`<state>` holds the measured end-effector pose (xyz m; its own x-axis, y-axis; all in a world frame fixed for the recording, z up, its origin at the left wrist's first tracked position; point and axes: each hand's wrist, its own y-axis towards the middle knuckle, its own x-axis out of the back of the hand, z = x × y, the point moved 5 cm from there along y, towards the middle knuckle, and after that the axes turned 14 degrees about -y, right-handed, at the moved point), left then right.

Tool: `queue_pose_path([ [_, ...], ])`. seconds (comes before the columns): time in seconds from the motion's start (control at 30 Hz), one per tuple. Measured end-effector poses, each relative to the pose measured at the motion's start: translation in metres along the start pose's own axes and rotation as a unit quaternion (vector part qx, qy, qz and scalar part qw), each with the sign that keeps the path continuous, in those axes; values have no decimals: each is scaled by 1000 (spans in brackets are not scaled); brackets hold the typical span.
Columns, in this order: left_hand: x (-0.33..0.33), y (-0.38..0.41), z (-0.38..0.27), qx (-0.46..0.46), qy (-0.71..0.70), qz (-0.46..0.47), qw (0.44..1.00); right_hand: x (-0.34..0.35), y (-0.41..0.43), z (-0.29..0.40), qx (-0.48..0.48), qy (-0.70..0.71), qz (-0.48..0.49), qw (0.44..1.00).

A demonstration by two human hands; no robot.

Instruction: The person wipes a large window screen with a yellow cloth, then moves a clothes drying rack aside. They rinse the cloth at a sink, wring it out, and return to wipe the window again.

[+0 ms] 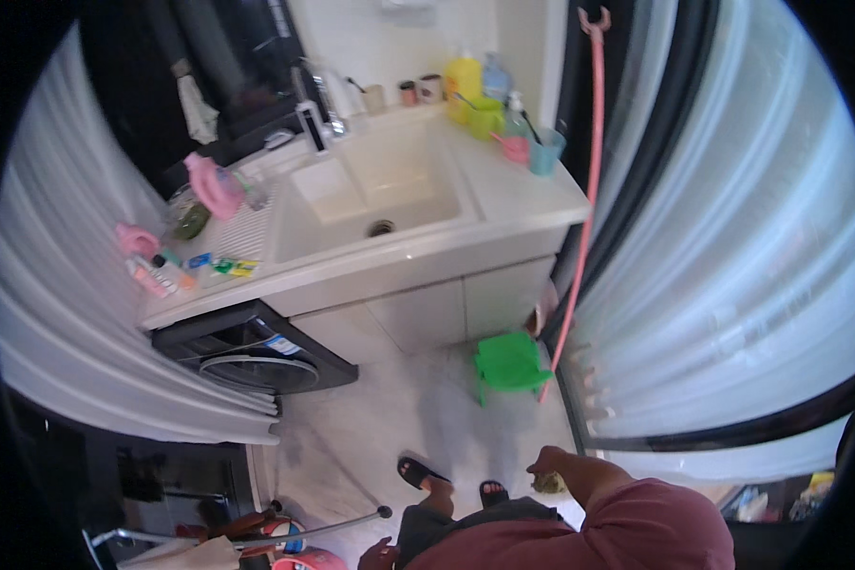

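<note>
My right hand (546, 459) hangs at my right side with the fingers bent. A greenish-brown bundle (548, 484) shows just below it; whether the hand grips it I cannot tell. Low at the picture's edge is my left hand (379, 554), partly cut off, with no held thing visible. Before me stands a white countertop (520, 203) with a built-in sink (406, 160) and a faucet (313, 121). A green plastic child's chair (511, 362) is on the floor in front of the cabinet.
Pink detergent bottle (217, 187) and toothpaste tubes (235, 267) lie left; a yellow bottle (463, 85) and cups (545, 153) stand right. Below the counter is a black washing machine (256, 356). A pink pole (590, 192) leans by the curtain (741, 285). A metal rack (313, 531) stands lower left.
</note>
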<state>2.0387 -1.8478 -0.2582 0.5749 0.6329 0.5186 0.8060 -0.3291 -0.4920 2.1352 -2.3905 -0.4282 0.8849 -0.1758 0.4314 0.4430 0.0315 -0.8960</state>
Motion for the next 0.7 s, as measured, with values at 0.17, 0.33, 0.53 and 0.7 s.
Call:
queue_pose_path([
  [0.17, 55, 56, 21, -43, -140, -9, 989, 201, 22, 74, 67, -197, -90, 974],
  [0.33, 147, 105, -24, -1, -101, -15, 995, 379, -124, 221, 149, 220, -332, 905],
  [0.53, 232, 160, -17, 70, -142, -142, 977, 467, -146, 286, 201, 438, -381, 789],
  [0.7, 249, 165, -9, 106, -156, -77, 979, 561, -195, 301, 256, 617, -383, 638],
])
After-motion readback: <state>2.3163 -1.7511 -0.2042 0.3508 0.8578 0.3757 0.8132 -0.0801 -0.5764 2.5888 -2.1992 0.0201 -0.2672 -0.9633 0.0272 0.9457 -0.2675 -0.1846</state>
